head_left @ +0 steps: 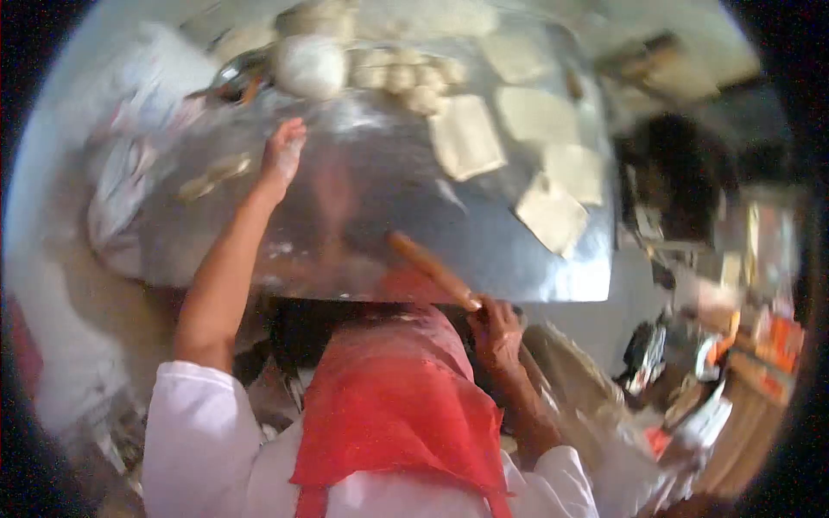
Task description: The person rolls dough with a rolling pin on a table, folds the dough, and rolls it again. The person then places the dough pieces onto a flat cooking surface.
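My left hand (285,149) is over the metal table (345,198), just below a large white ball of dough (311,66); its fingers look curled, but blur hides whether anything is in them. At the table's front edge, my right hand (498,330) is closed on one end of a wooden rolling pin (432,268). The pin slants up and left over the table. Flat dough sheets (466,138) lie at the right side, one nearer the front (553,213). Several small dough balls (401,73) sit at the back.
Dough scraps (214,177) lie on the table's left part. A dark bowl (237,76) stands at the back left beside white sacks (151,78). Beyond the right edge are cluttered bags and boxes (760,363).
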A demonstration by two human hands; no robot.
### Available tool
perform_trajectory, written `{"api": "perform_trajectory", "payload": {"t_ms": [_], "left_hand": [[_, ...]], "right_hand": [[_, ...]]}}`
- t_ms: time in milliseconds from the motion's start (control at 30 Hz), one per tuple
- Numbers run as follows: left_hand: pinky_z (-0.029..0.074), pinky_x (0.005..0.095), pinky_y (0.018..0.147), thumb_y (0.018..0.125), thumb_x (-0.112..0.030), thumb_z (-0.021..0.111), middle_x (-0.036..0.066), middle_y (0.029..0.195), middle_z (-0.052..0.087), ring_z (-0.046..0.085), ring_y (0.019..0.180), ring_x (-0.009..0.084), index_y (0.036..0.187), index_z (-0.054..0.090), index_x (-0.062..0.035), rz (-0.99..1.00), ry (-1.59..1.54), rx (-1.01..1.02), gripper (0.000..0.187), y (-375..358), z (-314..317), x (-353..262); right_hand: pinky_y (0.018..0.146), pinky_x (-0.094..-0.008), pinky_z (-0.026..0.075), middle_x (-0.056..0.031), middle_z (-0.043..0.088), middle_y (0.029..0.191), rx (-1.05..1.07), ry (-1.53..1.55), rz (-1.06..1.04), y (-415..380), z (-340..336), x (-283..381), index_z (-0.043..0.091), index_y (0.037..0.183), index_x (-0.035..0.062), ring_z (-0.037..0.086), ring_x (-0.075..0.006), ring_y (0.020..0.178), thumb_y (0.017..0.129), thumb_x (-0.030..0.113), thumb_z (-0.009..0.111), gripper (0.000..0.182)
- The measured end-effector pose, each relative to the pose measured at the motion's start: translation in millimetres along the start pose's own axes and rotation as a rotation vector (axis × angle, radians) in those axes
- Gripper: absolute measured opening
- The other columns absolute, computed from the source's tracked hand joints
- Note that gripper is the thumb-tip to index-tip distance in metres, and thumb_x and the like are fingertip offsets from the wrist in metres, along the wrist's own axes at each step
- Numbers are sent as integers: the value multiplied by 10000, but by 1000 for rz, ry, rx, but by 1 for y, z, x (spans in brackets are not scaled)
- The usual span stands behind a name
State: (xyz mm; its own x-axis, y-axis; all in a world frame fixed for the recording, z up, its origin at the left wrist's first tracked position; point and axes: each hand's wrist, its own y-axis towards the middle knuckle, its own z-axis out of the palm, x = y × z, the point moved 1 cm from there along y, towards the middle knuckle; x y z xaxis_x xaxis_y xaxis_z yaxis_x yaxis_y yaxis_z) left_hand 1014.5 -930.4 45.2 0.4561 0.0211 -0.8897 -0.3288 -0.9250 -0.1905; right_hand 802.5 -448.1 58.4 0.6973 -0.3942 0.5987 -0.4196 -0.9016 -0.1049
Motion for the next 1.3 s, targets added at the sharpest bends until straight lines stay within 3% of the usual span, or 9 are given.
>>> {"api": "perform_trajectory", "payload": {"t_ms": [100,200,467,600,700,800,833,1067,1300], "left_hand": [[502,376,959,969,-102,625,125,1208,693,645,1156,265,1361,573,-65,177,79,-355,398,3,-123,186],[497,428,1003,946,-78,632,172,1239,676,630,1194,341,1363,570,-67,259,771,-522,422,-44,-187,157],[491,478,997,887,-129,683,166,1307,642,600,1197,401,1382,556,-68,497,1122,-162,515,24,-196,134],[490,474,999,880,-161,709,177,1322,632,597,1193,410,1395,579,-117,189,911,28,533,22,-183,99],[480,465,998,899,-193,727,209,1273,649,616,1166,400,1383,595,-81,370,540,-293,515,-17,-119,87],[424,553,1079,803,-352,838,272,1400,557,513,1288,485,1513,491,-157,319,898,-14,813,-68,-60,82],[416,540,1095,829,-312,816,273,1435,523,492,1316,479,1521,476,-145,283,913,3,788,-67,-56,74],[393,439,1161,887,55,592,230,1507,473,460,1393,412,1458,502,-17,628,536,-20,583,-29,45,61],[361,450,1192,868,57,650,246,1538,441,432,1421,421,1498,415,36,608,576,-39,673,-188,90,51]], "right_hand": [[734,-460,527,-148,649,1018,-194,71,-137,50,8,26,636,1268,65,638,-343,846,869,67,739,413],[763,-466,522,-149,651,1101,-222,-180,-272,104,20,32,628,1282,65,647,-340,913,877,77,724,416],[1002,-511,420,-67,592,1363,-209,-460,-168,147,75,-15,522,1456,208,558,-337,1206,941,306,627,534],[981,-494,428,-52,605,1347,-221,-497,-153,147,75,-19,534,1448,206,574,-316,1183,912,311,632,554],[936,-487,459,-62,658,1259,-237,-518,-176,149,73,-13,580,1353,181,630,-319,1091,793,217,766,592],[904,-475,467,-53,664,1254,-235,-482,-190,148,72,-18,591,1352,201,632,-307,1087,803,209,761,575],[929,-454,435,-31,617,1326,-218,-460,-183,148,73,-18,535,1460,223,592,-274,1121,894,298,607,575],[902,-456,479,-18,634,1285,-236,-436,-86,153,62,-1,603,1353,224,615,-280,1119,846,251,745,527],[951,-510,463,-70,597,1347,-174,-323,-25,119,40,-18,588,1372,209,577,-331,1176,860,285,722,535]]}}
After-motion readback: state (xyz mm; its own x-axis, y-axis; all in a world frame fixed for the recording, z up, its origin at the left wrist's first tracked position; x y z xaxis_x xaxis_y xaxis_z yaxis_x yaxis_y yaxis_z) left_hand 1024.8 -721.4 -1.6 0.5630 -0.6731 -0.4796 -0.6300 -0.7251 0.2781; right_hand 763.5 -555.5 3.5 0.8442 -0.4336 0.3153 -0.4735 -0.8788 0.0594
